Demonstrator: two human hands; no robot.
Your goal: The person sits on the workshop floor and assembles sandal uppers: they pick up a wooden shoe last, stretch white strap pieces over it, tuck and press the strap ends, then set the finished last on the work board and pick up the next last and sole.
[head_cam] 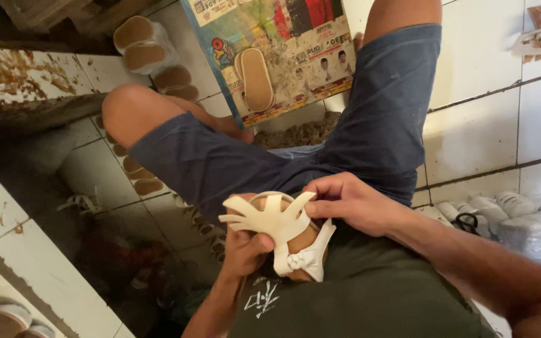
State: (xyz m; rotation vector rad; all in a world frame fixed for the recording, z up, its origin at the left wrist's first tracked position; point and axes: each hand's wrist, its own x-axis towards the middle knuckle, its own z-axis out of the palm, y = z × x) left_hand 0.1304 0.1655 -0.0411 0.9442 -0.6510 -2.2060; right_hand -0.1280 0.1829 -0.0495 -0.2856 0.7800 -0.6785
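Note:
A small sandal with a tan sole and a cream strap upper, its tabs splayed like fingers, is held over my lap. My left hand grips it from below at the left, thumb on the sole. My right hand pinches the strap tabs at the sandal's upper right edge. A cream bow sits at the lower end of the upper. I sit with my knees apart in blue shorts and a dark green shirt.
A printed board lies on the tiled floor ahead with a tan insole on it. Stacked soles sit at the upper left. Wrapped white pieces pile up at the right. More sandals lie at the lower left.

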